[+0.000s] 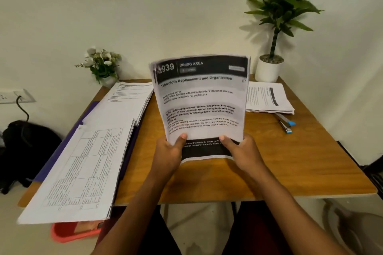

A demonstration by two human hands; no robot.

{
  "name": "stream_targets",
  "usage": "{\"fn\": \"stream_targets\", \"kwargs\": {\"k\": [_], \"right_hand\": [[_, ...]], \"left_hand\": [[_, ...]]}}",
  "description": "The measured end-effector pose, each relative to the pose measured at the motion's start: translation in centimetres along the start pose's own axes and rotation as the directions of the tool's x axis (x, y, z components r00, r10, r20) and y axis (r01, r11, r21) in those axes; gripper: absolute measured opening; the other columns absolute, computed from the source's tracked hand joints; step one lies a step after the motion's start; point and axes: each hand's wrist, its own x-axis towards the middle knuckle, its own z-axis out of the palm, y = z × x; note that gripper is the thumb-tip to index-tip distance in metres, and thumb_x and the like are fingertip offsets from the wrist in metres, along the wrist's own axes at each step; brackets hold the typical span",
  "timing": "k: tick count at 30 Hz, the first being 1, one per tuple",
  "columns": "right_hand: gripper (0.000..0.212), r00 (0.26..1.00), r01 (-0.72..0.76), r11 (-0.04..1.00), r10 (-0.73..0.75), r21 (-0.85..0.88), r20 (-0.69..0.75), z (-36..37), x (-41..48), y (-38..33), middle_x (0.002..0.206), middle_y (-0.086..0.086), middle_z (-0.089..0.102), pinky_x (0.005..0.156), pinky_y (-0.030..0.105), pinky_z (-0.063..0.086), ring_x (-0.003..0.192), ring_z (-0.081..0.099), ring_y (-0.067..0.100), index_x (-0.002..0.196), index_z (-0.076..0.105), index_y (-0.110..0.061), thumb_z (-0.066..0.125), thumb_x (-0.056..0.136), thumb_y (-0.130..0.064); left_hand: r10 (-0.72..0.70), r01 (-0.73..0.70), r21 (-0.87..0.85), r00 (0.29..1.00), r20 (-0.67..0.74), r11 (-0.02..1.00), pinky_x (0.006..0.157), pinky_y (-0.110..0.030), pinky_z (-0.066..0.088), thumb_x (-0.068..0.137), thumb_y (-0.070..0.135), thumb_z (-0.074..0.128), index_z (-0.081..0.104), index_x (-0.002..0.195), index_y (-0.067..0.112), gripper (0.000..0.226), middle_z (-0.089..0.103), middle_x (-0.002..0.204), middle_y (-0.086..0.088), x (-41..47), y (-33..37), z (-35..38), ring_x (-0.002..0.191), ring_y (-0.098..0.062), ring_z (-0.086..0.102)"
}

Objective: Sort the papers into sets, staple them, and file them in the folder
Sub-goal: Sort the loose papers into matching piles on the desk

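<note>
Wooden desk (290, 161). Left side: big paper stacks (83, 161) on a purple folder (62, 141), overhanging the near edge. Centre: stapled-size paper set (199, 105) held upright over the desk, headed "Tablecloth Replacement". Far right: smaller stack (267, 97). Hands: left hand (167, 151) and right hand (242, 151) grip the set's lower corners, thumbs in front. Blue stapler (286, 123) lies just beside the smaller stack.
</note>
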Motion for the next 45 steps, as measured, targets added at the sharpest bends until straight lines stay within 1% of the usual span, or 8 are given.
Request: {"fn": "stream_targets", "kwargs": {"k": [5, 9, 13, 21, 24, 29, 41, 45], "right_hand": [[0.02, 0.998, -0.002, 0.946, 0.022, 0.323, -0.058, -0.7, -0.4, -0.7, 0.095, 0.001, 0.077, 0.066, 0.022, 0.06, 0.09, 0.075, 0.015, 0.105, 0.066, -0.02, 0.071, 0.091, -0.008], [0.032, 0.993, -0.117, 0.774, 0.101, 0.622, 0.062, 0.5, -0.8, -0.6, 0.119, 0.011, 0.073, 0.094, 0.05, 0.057, 0.114, 0.069, 0.03, 0.121, 0.065, -0.014, 0.067, 0.09, -0.006], [0.046, 0.99, -0.14, 0.723, 0.124, 0.676, 0.073, 2.8, -0.9, -1.4, 0.126, 0.016, 0.069, 0.1, 0.056, 0.052, 0.118, 0.066, 0.035, 0.129, 0.061, -0.013, 0.071, 0.085, -0.005], [0.029, 0.995, -0.092, 0.89, 0.096, 0.446, 0.014, -2.4, 1.4, -2.6, 0.114, 0.008, 0.073, 0.089, 0.04, 0.061, 0.106, 0.071, 0.024, 0.111, 0.063, -0.02, 0.067, 0.09, 0.0], [0.032, 0.993, -0.121, 0.964, 0.113, 0.238, 0.044, -5.0, 1.9, -2.7, 0.114, 0.005, 0.073, 0.085, 0.042, 0.06, 0.104, 0.072, 0.022, 0.113, 0.061, -0.026, 0.075, 0.087, -0.012], [0.031, 0.993, -0.099, 0.994, 0.096, 0.044, 0.075, -5.1, 1.8, -3.8, 0.099, -0.013, 0.062, 0.073, 0.029, 0.055, 0.089, 0.062, 0.006, 0.099, 0.049, -0.036, 0.074, 0.091, -0.02], [0.022, 0.995, 0.103, 0.993, -0.102, 0.053, -0.018, -4.2, 1.7, -5.7, 0.102, -0.013, 0.064, 0.069, 0.019, 0.051, 0.094, 0.063, 0.005, 0.099, 0.055, -0.035, 0.071, 0.092, -0.023], [0.019, 1.0, 0.004, 0.999, -0.005, 0.049, 0.014, -3.1, 1.0, -3.6, 0.098, -0.011, 0.066, 0.066, 0.021, 0.053, 0.089, 0.067, 0.009, 0.097, 0.056, -0.034, 0.072, 0.091, -0.025]], "left_hand": [[-0.097, 0.068, -0.273, 0.991, -0.097, 0.96, 0.081, -0.039, 0.062, 0.098, 0.017, 0.067, 0.064, 0.121, 0.024, 0.025, 0.075, 0.118, -0.004, 0.5, 0.0, 0.7, 0.104, -0.023, 0.074], [-0.227, 0.186, -0.485, 0.974, -0.027, 0.854, 0.097, -0.057, 0.056, 0.097, 0.019, 0.066, 0.061, 0.132, 0.018, 0.036, 0.074, 0.122, -0.011, 0.0, -0.1, 2.3, 0.111, -0.034, 0.071], [-0.233, 0.227, -0.53, 0.971, 0.057, 0.817, 0.097, -0.058, 0.055, 0.088, 0.024, 0.069, 0.055, 0.139, 0.017, 0.053, 0.071, 0.124, -0.016, -1.2, -0.4, 4.4, 0.111, -0.038, 0.07], [-0.06, 0.081, -0.454, 0.996, 0.06, 0.887, 0.073, -0.038, 0.064, 0.103, 0.011, 0.054, 0.056, 0.135, 0.008, 0.033, 0.064, 0.134, -0.022, 2.8, 4.5, -4.3, 0.113, -0.032, 0.07], [0.023, 0.011, -0.158, 0.977, 0.212, 0.987, 0.097, -0.054, 0.056, 0.106, 0.023, 0.049, 0.055, 0.144, 0.014, 0.04, 0.06, 0.14, -0.021, 4.9, 6.7, -8.8, 0.124, -0.04, 0.061], [-0.003, -0.069, 0.253, 0.962, 0.273, 0.965, 0.082, -0.04, 0.063, 0.096, 0.023, 0.066, 0.069, 0.122, 0.016, 0.027, 0.078, 0.109, -0.006, 4.5, 7.6, -7.6, 0.101, -0.03, 0.075], [0.162, -0.175, 0.155, 0.983, 0.091, 0.972, 0.066, -0.023, 0.061, 0.096, 0.024, 0.067, 0.064, 0.112, 0.024, 0.016, 0.079, 0.093, 0.013, 3.1, 5.1, -5.3, 0.089, -0.013, 0.077], [0.136, -0.146, 0.168, 0.988, 0.068, 0.975, 0.064, -0.022, 0.06, 0.097, 0.024, 0.066, 0.061, 0.113, 0.031, 0.018, 0.077, 0.096, 0.02, 2.8, 3.0, -5.3, 0.093, -0.01, 0.076]]}}
